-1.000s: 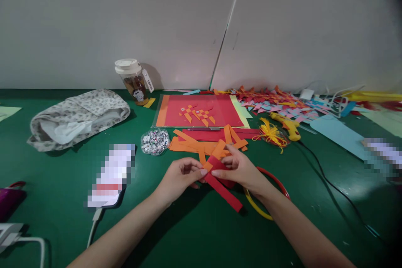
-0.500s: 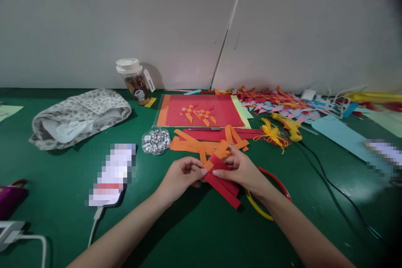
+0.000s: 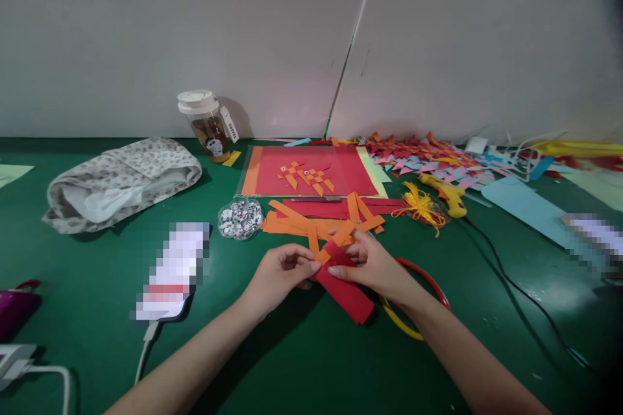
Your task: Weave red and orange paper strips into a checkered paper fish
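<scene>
The paper piece [image 3: 341, 285] lies between both hands: red ends toward 5 o'clock, orange end toward 1. Left hand [image 3: 280, 272]: thumb clamped on the piece's left corner, other fingers curled, partly hidden. Right hand [image 3: 377, 266]: thumb and fingers clamped on its right side. Relative to the piece, eye pack [image 3: 241, 219] at 10 o'clock; glue gun [image 3: 450, 199] at 2.

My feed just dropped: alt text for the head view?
Left hand and right hand pinch red paper crossed by an orange strip above a table. Beyond lie loose orange strips, then two woven fish over a red sheet; a glue gun lies to the right.
</scene>
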Demonstrator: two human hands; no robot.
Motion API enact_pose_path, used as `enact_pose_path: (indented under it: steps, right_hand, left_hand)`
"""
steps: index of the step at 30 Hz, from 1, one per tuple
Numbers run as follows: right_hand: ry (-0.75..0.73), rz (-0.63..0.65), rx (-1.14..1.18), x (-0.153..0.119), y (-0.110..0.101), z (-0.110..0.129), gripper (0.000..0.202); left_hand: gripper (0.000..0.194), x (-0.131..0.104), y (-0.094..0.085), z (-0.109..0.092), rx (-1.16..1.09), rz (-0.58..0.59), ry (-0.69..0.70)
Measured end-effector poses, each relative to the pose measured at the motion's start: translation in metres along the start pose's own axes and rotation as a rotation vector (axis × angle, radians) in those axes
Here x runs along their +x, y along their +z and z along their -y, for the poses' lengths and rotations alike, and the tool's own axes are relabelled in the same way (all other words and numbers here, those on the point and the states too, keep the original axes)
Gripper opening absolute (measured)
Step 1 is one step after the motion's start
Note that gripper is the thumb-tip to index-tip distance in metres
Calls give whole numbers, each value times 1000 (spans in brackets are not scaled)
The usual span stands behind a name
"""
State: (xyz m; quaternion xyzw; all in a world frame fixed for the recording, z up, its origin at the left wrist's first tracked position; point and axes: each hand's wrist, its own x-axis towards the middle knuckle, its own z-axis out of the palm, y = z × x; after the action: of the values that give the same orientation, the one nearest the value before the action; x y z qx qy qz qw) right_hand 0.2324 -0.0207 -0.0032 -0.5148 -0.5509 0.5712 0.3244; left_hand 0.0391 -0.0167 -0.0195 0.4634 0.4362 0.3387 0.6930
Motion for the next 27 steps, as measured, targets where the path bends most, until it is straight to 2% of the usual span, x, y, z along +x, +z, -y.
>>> enact_pose_path:
  steps: [6, 12, 18, 27]
  right_hand:
    - [-51, 26, 23, -1, 0, 1, 60]
    - [-88, -72, -65, 1, 1, 0, 51]
    - [-55, -158, -134, 2, 0, 1, 57]
    - [-66, -68, -117, 0, 0, 4, 55]
  left_hand:
    - [23, 1, 0, 5, 59, 22, 66]
    - [26, -1, 1, 1, 19, 42, 1]
    - [30, -1, 2, 0, -30, 26, -9]
    - [28, 1, 2, 3, -34, 12, 11]
